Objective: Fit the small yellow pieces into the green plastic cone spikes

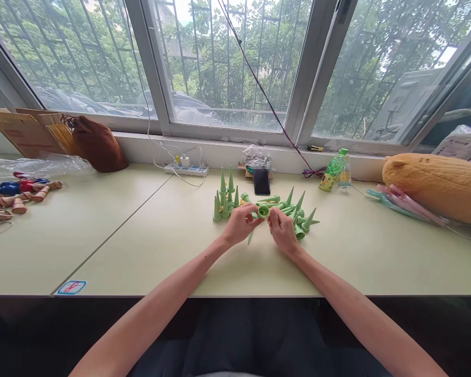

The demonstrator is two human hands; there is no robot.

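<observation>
I can read no word or number. At eight o'clock in my view, a blue-bordered sticker (71,287) on the desk (141,267) bears a red sign I cannot decipher; the drink bottle's label (329,181), toward three o'clock, is too small.

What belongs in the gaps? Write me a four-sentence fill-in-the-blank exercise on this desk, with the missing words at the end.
1. The left hand holds a piece whose colour is ____.
2. The standing cones have their tips pointing ____.
3. The brown bag is to the ____ of the power strip.
4. The bottle is to the ____ of the phone.

Missing words: green; up; left; right.
</observation>
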